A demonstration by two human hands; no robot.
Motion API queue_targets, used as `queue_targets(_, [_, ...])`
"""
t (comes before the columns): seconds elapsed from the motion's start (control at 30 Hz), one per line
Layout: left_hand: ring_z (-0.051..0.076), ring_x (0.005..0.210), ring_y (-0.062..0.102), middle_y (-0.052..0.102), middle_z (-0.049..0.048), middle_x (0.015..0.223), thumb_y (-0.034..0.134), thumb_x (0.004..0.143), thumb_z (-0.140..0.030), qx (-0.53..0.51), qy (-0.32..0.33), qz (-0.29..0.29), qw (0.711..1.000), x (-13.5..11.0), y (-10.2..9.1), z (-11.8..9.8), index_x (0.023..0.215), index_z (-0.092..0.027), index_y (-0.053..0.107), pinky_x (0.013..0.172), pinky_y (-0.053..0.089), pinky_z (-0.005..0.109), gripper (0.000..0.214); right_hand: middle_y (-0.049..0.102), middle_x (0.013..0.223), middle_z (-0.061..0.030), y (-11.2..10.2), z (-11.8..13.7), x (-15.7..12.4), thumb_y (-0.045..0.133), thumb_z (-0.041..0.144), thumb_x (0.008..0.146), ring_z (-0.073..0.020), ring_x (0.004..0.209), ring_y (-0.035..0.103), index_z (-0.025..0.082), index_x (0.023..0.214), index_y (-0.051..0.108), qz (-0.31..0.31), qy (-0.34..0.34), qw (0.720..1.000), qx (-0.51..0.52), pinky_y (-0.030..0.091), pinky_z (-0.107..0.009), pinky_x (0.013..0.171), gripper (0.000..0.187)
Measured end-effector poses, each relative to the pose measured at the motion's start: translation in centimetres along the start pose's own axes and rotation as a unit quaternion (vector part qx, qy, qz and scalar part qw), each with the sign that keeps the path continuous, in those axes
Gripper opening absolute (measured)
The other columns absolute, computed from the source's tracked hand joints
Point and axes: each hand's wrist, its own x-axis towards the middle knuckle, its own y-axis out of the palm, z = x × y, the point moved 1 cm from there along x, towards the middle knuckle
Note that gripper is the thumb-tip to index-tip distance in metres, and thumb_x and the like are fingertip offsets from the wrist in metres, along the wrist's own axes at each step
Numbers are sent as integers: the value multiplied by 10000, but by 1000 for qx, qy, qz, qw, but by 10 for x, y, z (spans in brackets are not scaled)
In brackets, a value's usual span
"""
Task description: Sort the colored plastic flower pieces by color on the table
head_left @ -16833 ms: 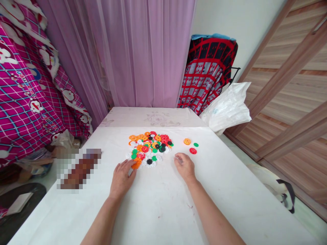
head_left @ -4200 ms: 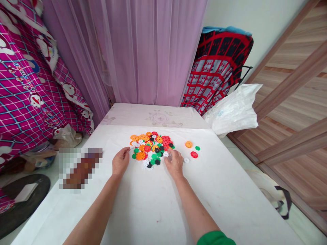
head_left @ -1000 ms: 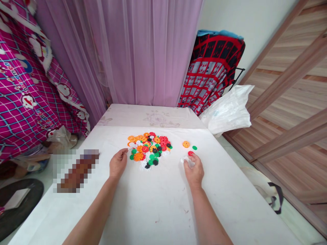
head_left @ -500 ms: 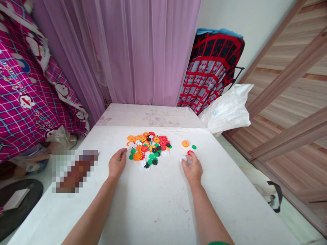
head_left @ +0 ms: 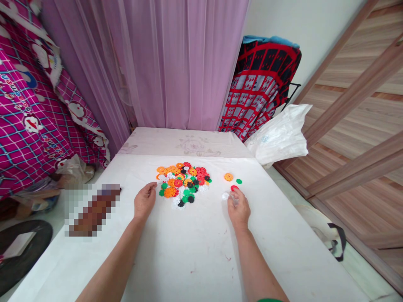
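Note:
A heap of notched plastic discs (head_left: 176,183), in orange, red, green, white and black, lies on the white-covered table. At its left edge is my left hand (head_left: 145,201), fingers curled and tips pressed together; whether anything small is between them is unclear. To the right of the heap, my right hand (head_left: 239,212) rests low over the table with thumb and index finger apart. Its fingertips are at a red disc (head_left: 233,188), partly hidden by the index finger. A white disc (head_left: 225,196) lies just left of the thumb.
Beyond my right hand lie an orange disc (head_left: 228,177) and a green disc (head_left: 239,181). A blurred-out item (head_left: 94,212) lies on the table's left side. A white plastic bag (head_left: 280,136) hangs by the right edge. Purple curtains (head_left: 176,63) hang behind the table.
My right thumb has drawn back to the right from the white disc, which stays on the table. The left hand has hardly moved.

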Motion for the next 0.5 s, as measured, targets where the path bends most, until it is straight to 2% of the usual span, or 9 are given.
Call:
queue_targets(0.23, [185, 947, 677, 739, 12, 1045, 447, 825, -286, -5, -1, -2, 1000, -1, 0, 1, 1035, -256, 659, 889, 505, 327, 300, 701, 857, -74, -1, -7, -1, 437, 339, 767, -184, 733, 618, 157, 1069, 576, -39, 91, 995, 33, 459, -293, 676, 379])
queue_targets(0.5, [185, 969, 679, 739, 14, 1046, 437, 836, -303, -19, 1, 1, 1000, 0, 2, 4, 1041, -256, 655, 895, 506, 326, 303, 693, 776, -60, -2, -5, -2, 424, 338, 728, -189, 660, 584, 151, 1077, 591, 8, 104, 994, -22, 432, -302, 645, 430])
